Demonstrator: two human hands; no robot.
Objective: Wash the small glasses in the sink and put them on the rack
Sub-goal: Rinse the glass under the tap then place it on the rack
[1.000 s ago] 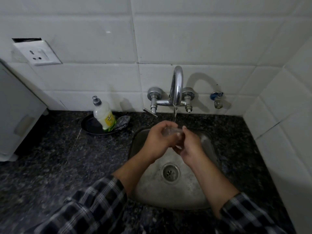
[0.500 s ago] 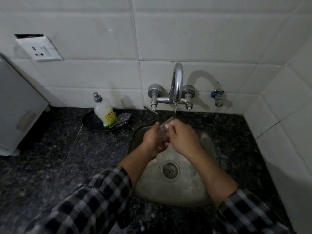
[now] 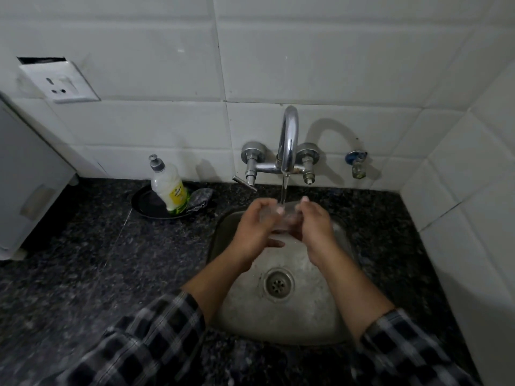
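I log: small clear glass tumbler (image 3: 281, 220), gripped between curled left hand (image 3: 254, 232) and right hand (image 3: 315, 229), under running chrome tap (image 3: 288, 135).

The person wears a checked shirt (image 3: 119, 355), dark squares crossed by pale grey bands and thin lighter lines. The left sleeve (image 3: 167, 321) and right sleeve (image 3: 404, 349) end partway up the forearms (image 3: 211, 280); beyond them the forearms, the left hand (image 3: 255, 232) and right hand (image 3: 316, 229) are bare
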